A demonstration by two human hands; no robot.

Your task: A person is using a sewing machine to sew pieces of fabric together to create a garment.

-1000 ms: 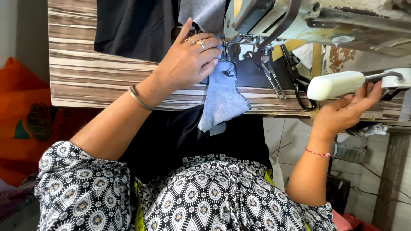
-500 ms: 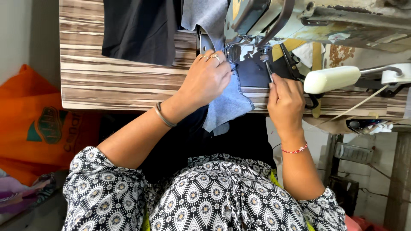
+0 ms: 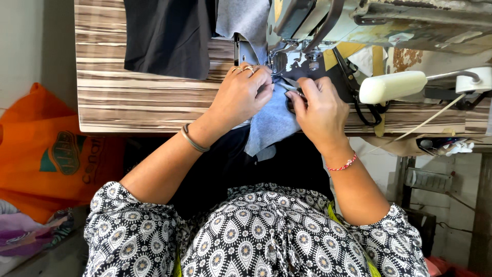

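Head view, looking down. Left hand [image 3: 241, 97] curled, fingertips pressed together and pinching the upper edge of the grey-blue fabric [image 3: 269, 131], right beside the needle area of the sewing machine [image 3: 328, 20]. Right hand [image 3: 318, 110] likewise curled, thumb and fingers closed on the same piece from the other side. Something thin and metallic between the two hands, too small to tell whether a pair of snips or a machine part. Fabric draped over the near edge of the table [image 3: 128, 102], upper end under the fingers on the machine bed, lower end hanging free toward the lap. Black cloth [image 3: 169, 36] spread at the far edge of the table, just left of the machine. Black scissors [image 3: 365, 110] lying on the table right of the right hand, below a cream handle [image 3: 392, 87].

Likely trouble from here:
- Fingertips very near the needle, so a prick or pinch if the machine starts while both hands crowd the foot.
- Hanging end pulling the piece off line through its own weight, giving a skewed or puckered seam.
- Uneven grip between the two hands, letting layers slide apart.
- Black cloth nearby caught in by mistake.
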